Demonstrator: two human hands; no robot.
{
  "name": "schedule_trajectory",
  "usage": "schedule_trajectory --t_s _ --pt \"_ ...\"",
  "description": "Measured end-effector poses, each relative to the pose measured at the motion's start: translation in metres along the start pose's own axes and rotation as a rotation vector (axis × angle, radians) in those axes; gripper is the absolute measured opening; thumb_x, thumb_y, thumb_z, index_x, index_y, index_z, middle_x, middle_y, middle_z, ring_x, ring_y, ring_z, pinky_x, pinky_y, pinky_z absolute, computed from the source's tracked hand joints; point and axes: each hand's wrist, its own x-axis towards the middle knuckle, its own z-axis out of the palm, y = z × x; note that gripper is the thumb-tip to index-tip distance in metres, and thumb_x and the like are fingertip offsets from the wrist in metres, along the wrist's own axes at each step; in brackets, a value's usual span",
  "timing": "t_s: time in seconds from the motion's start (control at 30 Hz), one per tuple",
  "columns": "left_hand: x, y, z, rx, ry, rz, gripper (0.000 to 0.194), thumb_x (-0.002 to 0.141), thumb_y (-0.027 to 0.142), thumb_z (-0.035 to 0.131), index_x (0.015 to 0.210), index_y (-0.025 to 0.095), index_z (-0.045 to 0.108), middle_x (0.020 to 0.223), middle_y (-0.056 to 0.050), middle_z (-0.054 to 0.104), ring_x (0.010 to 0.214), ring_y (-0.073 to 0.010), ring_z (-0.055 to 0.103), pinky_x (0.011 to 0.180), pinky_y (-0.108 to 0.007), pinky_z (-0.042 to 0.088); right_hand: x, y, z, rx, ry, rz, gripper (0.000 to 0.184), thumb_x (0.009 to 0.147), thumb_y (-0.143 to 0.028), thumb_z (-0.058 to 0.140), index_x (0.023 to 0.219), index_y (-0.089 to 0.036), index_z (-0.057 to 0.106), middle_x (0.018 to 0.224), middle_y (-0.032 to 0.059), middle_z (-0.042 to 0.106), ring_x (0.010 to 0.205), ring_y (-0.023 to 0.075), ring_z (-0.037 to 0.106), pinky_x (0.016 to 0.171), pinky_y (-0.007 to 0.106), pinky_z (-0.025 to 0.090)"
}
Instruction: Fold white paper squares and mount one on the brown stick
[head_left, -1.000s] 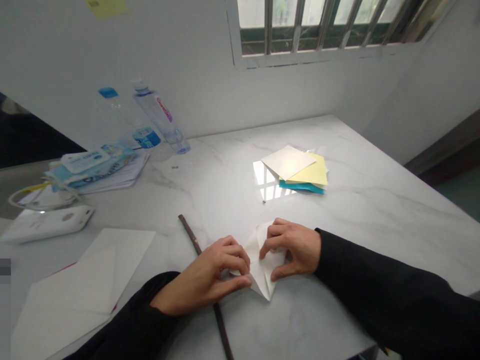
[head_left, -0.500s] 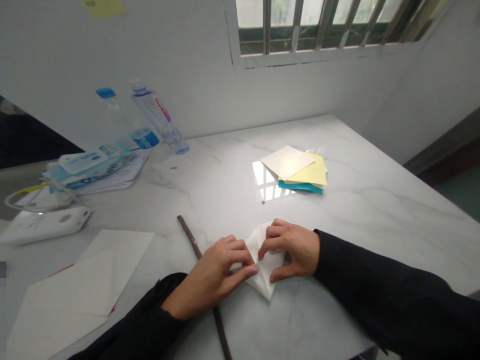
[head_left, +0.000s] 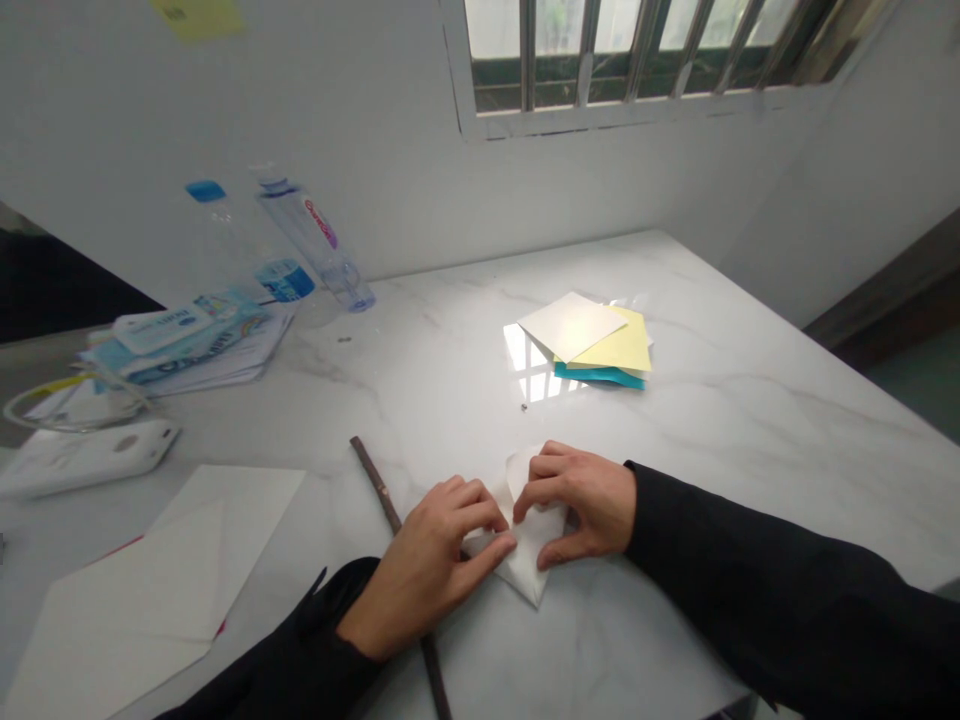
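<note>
A folded sheet of white paper (head_left: 527,583) lies on the table under both hands, with one pointed corner toward me. From the left, my left hand (head_left: 439,555) grips its edge between thumb and index finger. My right hand (head_left: 583,500) holds the right side, fingers curled onto the paper and thumb low on its edge. Part of the sheet is hidden under the fingers. A thin brown stick (head_left: 371,468) lies slantwise beside my left hand and runs beneath that wrist.
White sheets (head_left: 142,600) lie at the left, near a white phone-like device (head_left: 90,458). Behind are a blue wipes pack (head_left: 184,335) and two clear bottles (head_left: 281,282) (head_left: 319,240). Coloured paper squares (head_left: 607,345) are stacked beyond my hands. A barred window (head_left: 585,60) is above the table.
The view has shifted slightly. Both hands keep nearly the same hold on the folded paper, with only a small movement of the left wrist.
</note>
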Motion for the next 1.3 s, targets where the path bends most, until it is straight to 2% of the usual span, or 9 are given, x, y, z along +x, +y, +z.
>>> schedule_trajectory --t_s 0.3,0.7,1.1,1.3 --pt "-0.003 -0.004 0.001 -0.022 0.023 -0.023 0.013 0.098 0.028 0.063 0.086 0.023 0.064 0.092 -0.001 0.062 0.09 -0.0195 0.056 0.081 -0.033 0.042 -0.001 0.0 0.001 0.009 0.007 0.013 0.044 0.078 -0.053 0.081 0.108 -0.022 0.074 0.091 0.0063 0.064 0.087 0.0223 0.052 0.084 0.036 0.045" --pt "-0.001 0.004 0.007 0.006 0.079 -0.072 0.014 0.096 0.027 0.065 0.082 0.022 0.065 0.085 0.0 0.064 0.086 -0.0201 0.055 0.082 -0.036 0.041 0.0 -0.002 0.001 -0.001 0.001 0.039 0.045 0.076 -0.052 0.083 0.108 -0.022 0.074 0.091 0.0061 0.064 0.088 0.0227 0.052 0.084 0.036 0.045" --pt "-0.001 0.003 0.013 0.044 0.095 -0.1 0.014 0.094 0.026 0.067 0.081 0.023 0.064 0.083 0.001 0.064 0.084 -0.0202 0.055 0.079 -0.035 0.041 0.0 -0.001 0.004 -0.015 0.011 0.041 0.047 0.073 -0.052 0.086 0.107 -0.022 0.073 0.093 0.006 0.064 0.089 0.0223 0.052 0.085 0.036 0.044" --pt "0.0 0.006 0.012 0.039 0.121 -0.108 0.01 0.092 0.022 0.068 0.082 0.023 0.065 0.084 0.001 0.065 0.085 -0.02 0.055 0.08 -0.035 0.042 0.001 -0.001 0.005 -0.024 0.016 0.044 0.057 0.072 -0.053 0.086 0.115 -0.021 0.07 0.09 0.0059 0.063 0.085 0.0222 0.051 0.084 0.036 0.044"
